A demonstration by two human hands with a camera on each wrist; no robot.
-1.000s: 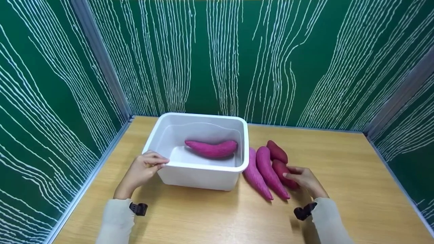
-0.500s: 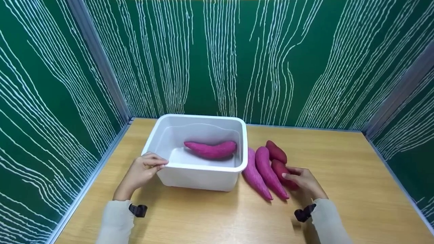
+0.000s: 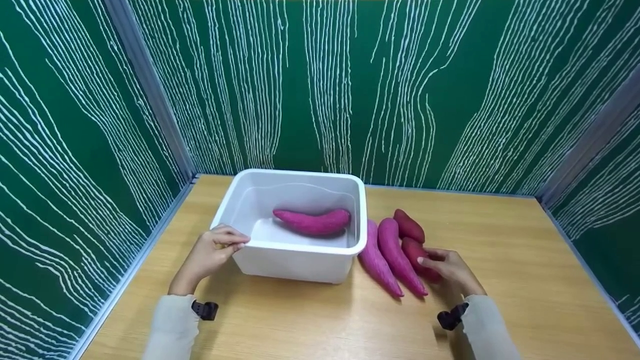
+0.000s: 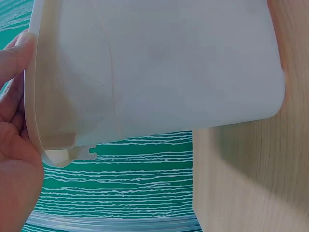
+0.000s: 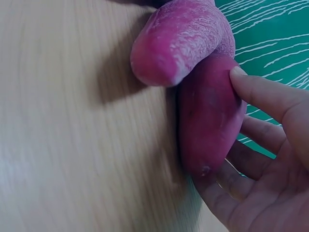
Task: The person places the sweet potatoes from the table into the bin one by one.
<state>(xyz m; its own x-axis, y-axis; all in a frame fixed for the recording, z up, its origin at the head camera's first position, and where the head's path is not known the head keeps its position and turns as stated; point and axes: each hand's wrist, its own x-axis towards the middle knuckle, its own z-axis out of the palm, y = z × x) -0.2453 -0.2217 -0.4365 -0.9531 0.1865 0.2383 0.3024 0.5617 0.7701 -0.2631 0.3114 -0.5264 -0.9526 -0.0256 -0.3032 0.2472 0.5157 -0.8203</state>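
My left hand (image 3: 212, 255) pinches the near left part of the rim of a white plastic tub (image 3: 295, 262); the left wrist view shows the thumb and fingers at that rim. Inside the tub lies one long purple-pink sweet potato (image 3: 315, 222). My right hand (image 3: 452, 267) grips a shorter, dark red sweet potato (image 5: 210, 116) on the table, thumb on top and fingers along its far side. Another dark red sweet potato (image 3: 409, 227) lies just behind it. Two long purple-pink sweet potatoes, a left one (image 3: 377, 260) and a right one (image 3: 400, 257), lie between the tub and my right hand.
The wooden table (image 3: 525, 280) is bounded at the back and sides by green panels (image 3: 330, 90) with white wavy lines. Metal posts (image 3: 150, 90) stand at the corners. The tub sits left of centre, near the back panel.
The view shifts slightly with the head. Both hands keep their places, the left at the tub's rim and the right on the dark red sweet potato.
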